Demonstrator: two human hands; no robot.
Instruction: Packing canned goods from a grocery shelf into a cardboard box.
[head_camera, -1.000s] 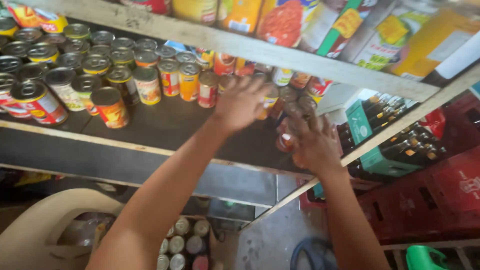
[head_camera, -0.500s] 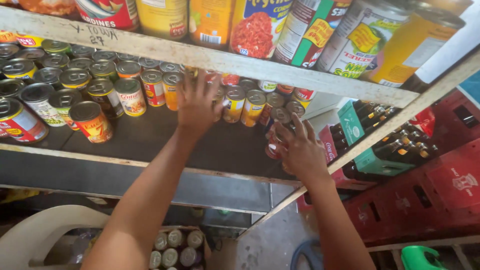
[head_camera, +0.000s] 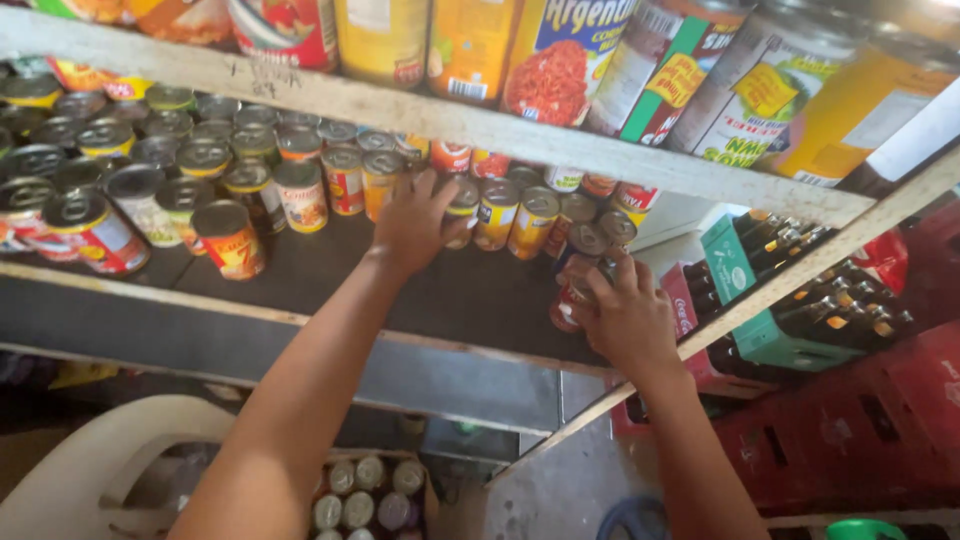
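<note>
I have my right hand (head_camera: 628, 318) wrapped around a small red-labelled can (head_camera: 572, 292) at the right end of the dark shelf (head_camera: 470, 305), close to the front edge and just beside the slanted wooden rail (head_camera: 800, 270); the fingers are curled tight over its side and top, so it is gripped, though I cannot tell whether it is lifted or resting on the board. My left hand (head_camera: 412, 222) is further in, fingers spread loosely and lying against a yellow-labelled can (head_camera: 462, 210) in the back row, touching but not closed round anything. I judge these tins to be stiff, fairly heavy for their size and smooth on the paper label, so they could slide in a slack grip; the safest hold is around the cylinder wall with the thumb opposite the fingers, or over the rim of the lid where the metal lip gives purchase. They will not crush, but they topple neighbours easily, since the row stands packed side by side. Larger cans (head_camera: 560, 50) stand on the upper shelf (head_camera: 330, 95), and crates with bottles (head_camera: 800, 300) sit to the right below
</note>
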